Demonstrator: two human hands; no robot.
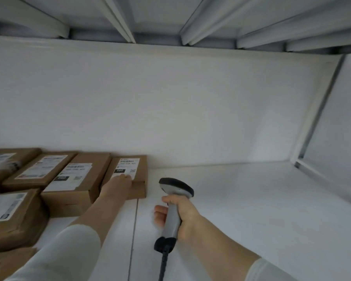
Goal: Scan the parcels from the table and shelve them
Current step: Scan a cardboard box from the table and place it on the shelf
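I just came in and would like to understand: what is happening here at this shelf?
A person is putting parcels on a white shelf. The left hand rests with straight fingers on the rightmost parcel, touching its label. This parcel lies flat at the end of a row of other brown boxes. The right hand grips a corded scanner, held just to the right of that parcel.
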